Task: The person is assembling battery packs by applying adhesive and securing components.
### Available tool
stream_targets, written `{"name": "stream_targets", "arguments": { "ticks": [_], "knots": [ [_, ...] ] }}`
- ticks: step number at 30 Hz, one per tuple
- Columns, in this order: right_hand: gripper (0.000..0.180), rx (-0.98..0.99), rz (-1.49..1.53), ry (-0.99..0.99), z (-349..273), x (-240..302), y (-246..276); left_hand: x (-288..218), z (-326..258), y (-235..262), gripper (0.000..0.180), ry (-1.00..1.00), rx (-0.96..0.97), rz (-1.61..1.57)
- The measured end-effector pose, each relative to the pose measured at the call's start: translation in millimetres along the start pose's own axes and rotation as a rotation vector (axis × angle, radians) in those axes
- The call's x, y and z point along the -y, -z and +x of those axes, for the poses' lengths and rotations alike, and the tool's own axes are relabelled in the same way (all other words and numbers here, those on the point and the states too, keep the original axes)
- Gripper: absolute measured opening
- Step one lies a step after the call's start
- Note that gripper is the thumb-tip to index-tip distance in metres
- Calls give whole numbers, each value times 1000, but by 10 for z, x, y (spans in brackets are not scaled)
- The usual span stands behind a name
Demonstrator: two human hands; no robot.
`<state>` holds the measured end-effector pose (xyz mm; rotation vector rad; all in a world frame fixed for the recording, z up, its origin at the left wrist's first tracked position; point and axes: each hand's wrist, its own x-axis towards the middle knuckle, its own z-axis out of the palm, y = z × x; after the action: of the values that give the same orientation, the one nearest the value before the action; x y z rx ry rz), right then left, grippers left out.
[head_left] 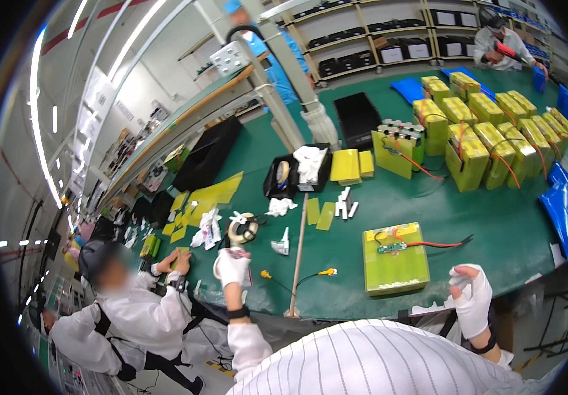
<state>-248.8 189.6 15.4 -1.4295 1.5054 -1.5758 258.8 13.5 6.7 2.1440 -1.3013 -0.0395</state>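
A flat battery pack (396, 271) wrapped in yellow-green sheet lies before me, right of centre. On its top sits a small green circuit board (391, 248), from which red and black leads run off to the right. My right hand (472, 296), in a white glove with bare fingertips, hovers at the table's near edge, right of the pack. Its fingers are loosely bent and hold nothing visible. My left hand (233, 268), gloved the same way, is at the left near a cream tape roll (242, 228). Its fingers curl around something too small and blurred to name.
Yellow-wrapped battery packs (488, 151) stand in rows at the far right, beside blue sheets (566, 207). Black bins (310, 164), yellow cards (345, 166) and a yellow-ended cable (297, 280) lie mid-table. Co-workers sit at left (135, 296) and far right (504, 43).
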Motion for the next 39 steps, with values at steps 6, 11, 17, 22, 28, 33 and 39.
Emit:
{"name": "stream_targets", "arguments": {
  "ticks": [6, 11, 17, 22, 28, 33, 39],
  "knots": [
    [24, 179, -86, 124, 566, 251, -118, -1264, -616, 463, 40, -121, 333, -1320],
    [93, 494, 15, 132, 957, 455, -451, -2385, -1436, -41, 45, 103, 953, -1568],
    [55, 332, 613, 19, 1166, 181, -827, -2853, -1675, -508, 31, 154, 1178, -1559],
    [28, 86, 649, -297, 1314, -150, -781, -2626, -1498, -527, 51, 95, 1253, -1272],
    [34, 54, 613, -356, 1500, -216, -665, -2057, -844, -605, 41, 141, 887, -1352],
    [37, 383, 479, -656, 1508, -261, -850, -1887, -818, -913, 28, 127, 1032, -1010],
    [33, 498, 334, -483, 1399, -340, -905, -1898, -1031, -1028, 32, -125, 1090, -777]
  ]
}}
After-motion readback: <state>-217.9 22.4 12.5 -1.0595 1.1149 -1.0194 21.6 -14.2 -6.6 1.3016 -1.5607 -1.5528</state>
